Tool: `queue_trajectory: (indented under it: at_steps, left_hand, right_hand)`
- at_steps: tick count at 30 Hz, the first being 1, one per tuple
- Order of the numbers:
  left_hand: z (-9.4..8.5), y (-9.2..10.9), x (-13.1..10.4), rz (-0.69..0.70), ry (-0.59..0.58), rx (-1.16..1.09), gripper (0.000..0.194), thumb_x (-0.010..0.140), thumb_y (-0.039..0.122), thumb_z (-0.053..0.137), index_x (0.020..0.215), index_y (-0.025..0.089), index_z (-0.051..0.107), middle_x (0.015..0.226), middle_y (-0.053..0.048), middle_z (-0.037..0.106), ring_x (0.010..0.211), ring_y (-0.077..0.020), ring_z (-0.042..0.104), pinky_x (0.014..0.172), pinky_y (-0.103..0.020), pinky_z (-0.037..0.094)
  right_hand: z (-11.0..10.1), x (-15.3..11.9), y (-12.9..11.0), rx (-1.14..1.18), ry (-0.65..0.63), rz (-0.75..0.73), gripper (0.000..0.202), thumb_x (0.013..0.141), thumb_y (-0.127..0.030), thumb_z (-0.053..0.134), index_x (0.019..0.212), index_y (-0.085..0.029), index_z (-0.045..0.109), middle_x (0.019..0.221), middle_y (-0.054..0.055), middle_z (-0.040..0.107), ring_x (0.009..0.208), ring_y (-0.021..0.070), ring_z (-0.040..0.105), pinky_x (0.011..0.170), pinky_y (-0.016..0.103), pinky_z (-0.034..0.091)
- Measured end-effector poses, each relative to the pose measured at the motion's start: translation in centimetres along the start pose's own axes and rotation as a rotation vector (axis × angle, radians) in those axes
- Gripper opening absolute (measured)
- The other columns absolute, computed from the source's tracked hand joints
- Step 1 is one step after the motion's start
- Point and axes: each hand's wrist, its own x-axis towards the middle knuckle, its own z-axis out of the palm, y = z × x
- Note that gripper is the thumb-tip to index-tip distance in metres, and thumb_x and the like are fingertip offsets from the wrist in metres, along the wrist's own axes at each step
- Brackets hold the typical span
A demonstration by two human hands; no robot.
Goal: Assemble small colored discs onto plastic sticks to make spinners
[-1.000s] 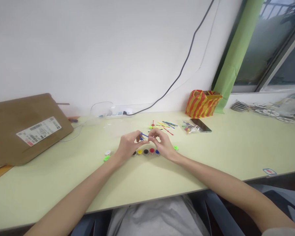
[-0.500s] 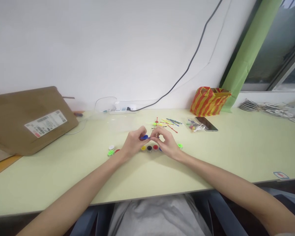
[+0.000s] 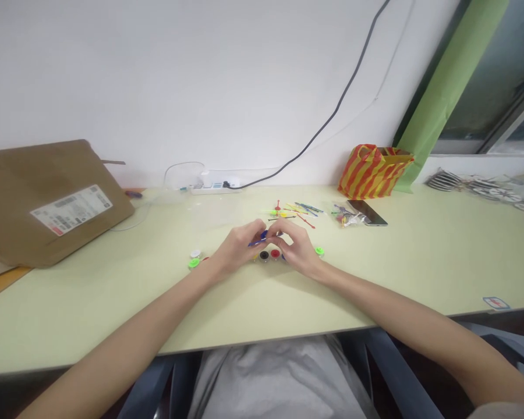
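Observation:
My left hand (image 3: 238, 249) is closed, thumb and fingers pinched on a small blue plastic piece (image 3: 263, 236) held just above the table. My right hand (image 3: 297, 250) meets it fingertip to fingertip, also pinching the blue piece. Fingers cover much of it; a thin blue stick-like part pokes out to the left. Below the hands, a row of small round coloured pieces stands on the table, among them a black one (image 3: 264, 256) and a red one (image 3: 275, 254). A white one (image 3: 195, 254) and a green one (image 3: 194, 264) are left of my left wrist; another green one (image 3: 319, 251) is at the right.
Beyond my hands lie thin coloured plastic sticks (image 3: 303, 210). Right of them are a small clear bag (image 3: 351, 220) and a dark flat device (image 3: 370, 213). A striped bag (image 3: 371, 174), a power strip (image 3: 213, 188) and a cardboard box (image 3: 52, 203) stand along the wall.
The blue piece has turned between my fingers; its round part now shows less, and both hands are closer together. The view has tilted slightly, shifting the scene upward.

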Motion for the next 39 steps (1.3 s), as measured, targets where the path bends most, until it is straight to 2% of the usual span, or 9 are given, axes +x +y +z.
queue_trajectory:
  at_steps: [7,10,15,19,22,26,32,36,39]
  left_hand:
    - [0.1,-0.7,0.0,0.047,0.002,-0.009,0.015,0.090,0.021,0.063,0.084,0.021,0.049,0.073,0.005,0.053,0.062,-0.0092,0.050,0.060,-0.021,0.040]
    - [0.5,-0.8,-0.2,0.029,0.029,-0.021,0.015,0.089,0.019,0.063,0.094,0.023,0.049,0.078,0.005,0.056,0.066,-0.0095,0.054,0.063,-0.021,0.044]
    - [0.9,-1.0,-0.5,-0.012,0.027,-0.026,0.031,0.092,0.019,0.062,0.119,0.026,0.047,0.083,0.004,0.063,0.073,-0.0109,0.062,0.070,-0.022,0.050]
    - [0.6,-0.9,-0.4,-0.001,0.000,0.031,0.037,0.092,0.018,0.061,0.126,0.027,0.050,0.088,0.003,0.067,0.077,-0.0124,0.067,0.075,-0.024,0.052]
    - [0.4,-0.8,-0.3,0.023,0.015,0.063,0.042,0.090,0.017,0.060,0.130,0.027,0.050,0.094,0.001,0.071,0.084,-0.0140,0.070,0.080,-0.026,0.054]
    - [0.2,-0.8,-0.2,0.041,0.014,0.088,0.043,0.090,0.017,0.060,0.131,0.025,0.051,0.106,-0.003,0.074,0.092,-0.0156,0.073,0.084,-0.027,0.056]
    - [0.1,-1.1,-0.1,0.106,0.031,0.168,0.044,0.089,0.013,0.062,0.132,0.023,0.056,0.116,-0.003,0.076,0.098,-0.0165,0.075,0.089,-0.027,0.056]
    - [0.2,-1.4,-0.2,0.125,0.052,0.208,0.032,0.094,0.018,0.062,0.126,0.021,0.062,0.111,-0.003,0.078,0.093,-0.0168,0.076,0.086,-0.027,0.056]
    - [0.2,-1.5,-0.2,0.148,0.053,0.187,0.031,0.096,0.021,0.061,0.127,0.020,0.062,0.111,-0.004,0.078,0.094,-0.0163,0.076,0.086,-0.026,0.056]
  right_hand:
    - [0.0,-0.2,0.1,-0.028,0.028,0.005,0.008,0.097,-0.018,0.060,0.092,-0.024,0.059,0.087,0.002,0.064,0.083,0.0187,0.060,0.079,0.034,0.050]
    - [0.0,-0.2,0.0,-0.063,0.026,-0.008,0.009,0.097,-0.016,0.061,0.092,-0.023,0.059,0.088,0.002,0.064,0.085,0.0193,0.060,0.080,0.035,0.049]
    - [0.0,-0.2,0.2,-0.108,0.006,0.012,0.006,0.098,-0.020,0.063,0.096,-0.024,0.058,0.092,0.004,0.065,0.089,0.0205,0.059,0.082,0.036,0.049]
    - [0.0,-0.3,0.4,-0.134,0.022,0.026,0.007,0.099,-0.024,0.061,0.095,-0.023,0.056,0.093,0.004,0.064,0.089,0.0214,0.059,0.082,0.036,0.048]
    - [0.0,-0.4,0.5,-0.149,0.024,0.063,0.008,0.099,-0.027,0.063,0.102,-0.024,0.057,0.096,0.005,0.066,0.091,0.0221,0.061,0.083,0.038,0.048]
    - [0.1,-0.4,0.6,-0.169,0.006,0.102,0.011,0.098,-0.029,0.064,0.105,-0.024,0.057,0.099,0.005,0.069,0.092,0.0231,0.063,0.085,0.040,0.048]
    - [0.0,-0.2,0.8,-0.192,0.034,0.060,0.006,0.099,-0.028,0.064,0.101,-0.024,0.060,0.096,0.006,0.070,0.092,0.0242,0.063,0.087,0.041,0.048]
    - [-0.2,0.0,0.8,-0.239,0.053,-0.016,0.005,0.097,-0.025,0.066,0.099,-0.023,0.062,0.090,0.005,0.069,0.087,0.0244,0.061,0.083,0.040,0.047]
    - [-0.3,0.1,1.0,-0.251,0.065,-0.050,0.005,0.097,-0.026,0.067,0.100,-0.023,0.063,0.090,0.004,0.069,0.086,0.0238,0.061,0.083,0.040,0.046]
